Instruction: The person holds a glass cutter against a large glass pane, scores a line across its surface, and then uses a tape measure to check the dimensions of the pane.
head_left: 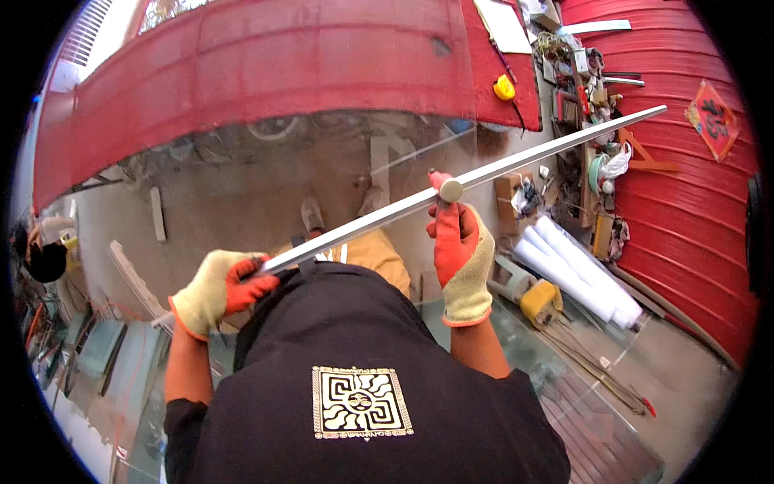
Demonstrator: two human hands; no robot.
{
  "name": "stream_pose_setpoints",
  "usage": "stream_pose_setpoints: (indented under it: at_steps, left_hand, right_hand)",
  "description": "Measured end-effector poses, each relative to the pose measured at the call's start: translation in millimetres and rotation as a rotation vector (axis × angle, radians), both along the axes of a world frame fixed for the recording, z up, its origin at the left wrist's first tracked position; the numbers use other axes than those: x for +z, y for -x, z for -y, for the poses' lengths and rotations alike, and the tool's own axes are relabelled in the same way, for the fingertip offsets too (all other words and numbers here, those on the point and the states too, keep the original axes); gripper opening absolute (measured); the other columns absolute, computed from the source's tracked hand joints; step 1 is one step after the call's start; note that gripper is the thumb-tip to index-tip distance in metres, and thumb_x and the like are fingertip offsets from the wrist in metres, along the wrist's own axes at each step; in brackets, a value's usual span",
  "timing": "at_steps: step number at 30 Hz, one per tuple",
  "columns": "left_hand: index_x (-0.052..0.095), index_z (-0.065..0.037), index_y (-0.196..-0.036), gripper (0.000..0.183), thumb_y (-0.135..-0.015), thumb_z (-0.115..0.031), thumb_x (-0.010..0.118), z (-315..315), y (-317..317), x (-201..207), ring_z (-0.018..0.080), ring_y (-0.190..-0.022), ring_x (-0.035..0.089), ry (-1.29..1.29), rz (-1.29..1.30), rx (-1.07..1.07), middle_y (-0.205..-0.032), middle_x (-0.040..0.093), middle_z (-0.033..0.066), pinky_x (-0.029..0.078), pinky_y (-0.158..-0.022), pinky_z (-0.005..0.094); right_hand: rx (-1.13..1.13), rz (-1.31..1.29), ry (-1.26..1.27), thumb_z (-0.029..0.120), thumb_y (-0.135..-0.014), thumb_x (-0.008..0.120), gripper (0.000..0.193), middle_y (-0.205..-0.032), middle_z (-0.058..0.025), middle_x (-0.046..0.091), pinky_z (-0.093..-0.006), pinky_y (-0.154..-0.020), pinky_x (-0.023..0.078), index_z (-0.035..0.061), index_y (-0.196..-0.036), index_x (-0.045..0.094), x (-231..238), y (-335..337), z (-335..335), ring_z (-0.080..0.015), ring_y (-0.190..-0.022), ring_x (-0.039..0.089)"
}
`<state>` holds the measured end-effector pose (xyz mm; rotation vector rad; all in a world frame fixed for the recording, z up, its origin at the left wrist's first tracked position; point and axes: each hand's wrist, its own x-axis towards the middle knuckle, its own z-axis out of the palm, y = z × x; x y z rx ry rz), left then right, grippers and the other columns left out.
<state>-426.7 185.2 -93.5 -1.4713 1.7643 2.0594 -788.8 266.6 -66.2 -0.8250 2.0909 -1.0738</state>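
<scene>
A long flat silver metal bar (524,159) runs from lower left to upper right in front of my chest. My left hand (219,289), in a yellow glove with an orange palm, is closed around its near end. Farther up the bar, my right hand (461,250), gloved the same, grips it. A small round knob (451,190) on the bar sits just above my right thumb. Under the bar lies a large clear glass sheet (387,153); through it I see the grey floor and my shoes. My black shirt fills the lower middle.
Red fabric (282,56) covers a table at the top, with a yellow tape measure (504,87) on it. White rolled tubes (576,274) and a yellow tool (538,300) lie right. A red shutter (685,234) stands far right. Glass panes (97,347) are stacked lower left.
</scene>
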Motion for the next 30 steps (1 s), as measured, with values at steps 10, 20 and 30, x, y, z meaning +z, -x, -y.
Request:
stream_pose_setpoints:
  at_steps: [10,20,30]
  left_hand:
    - [0.073,-0.003,-0.119,0.035,-0.095,-0.028,0.077,-13,7,23,0.0108,-0.066,0.063,0.274,0.159,-0.055,-0.077,0.069,0.0123,0.054,-0.064,0.0285]
    - [0.073,-0.001,-0.12,0.037,-0.094,-0.027,0.078,-29,59,41,0.0113,-0.082,0.069,0.311,0.152,0.055,-0.095,0.076,0.0178,0.056,-0.078,0.029]
    - [0.071,0.001,-0.122,0.033,-0.095,-0.018,0.077,-60,99,44,0.0065,-0.085,0.061,0.303,0.108,0.233,-0.095,0.075,0.0044,0.054,-0.079,0.0263]
  right_hand:
    - [-0.062,0.511,0.168,0.03,-0.104,0.064,0.034,-0.076,-0.0016,0.064,-0.028,-0.057,0.046,-0.0003,-0.089,0.068,0,12,26,-0.0081,-0.06,0.054]
    - [0.091,0.645,0.095,0.03,-0.11,0.05,0.035,-0.074,0.0011,0.044,-0.0305,-0.064,0.053,0.0074,-0.127,0.071,-7,61,55,-0.0087,-0.055,0.046]
    - [0.099,0.982,0.004,0.04,-0.109,0.049,0.041,-0.083,0.0039,0.044,-0.0331,-0.066,0.057,0.0178,-0.139,0.065,8,98,67,-0.0083,-0.053,0.043]
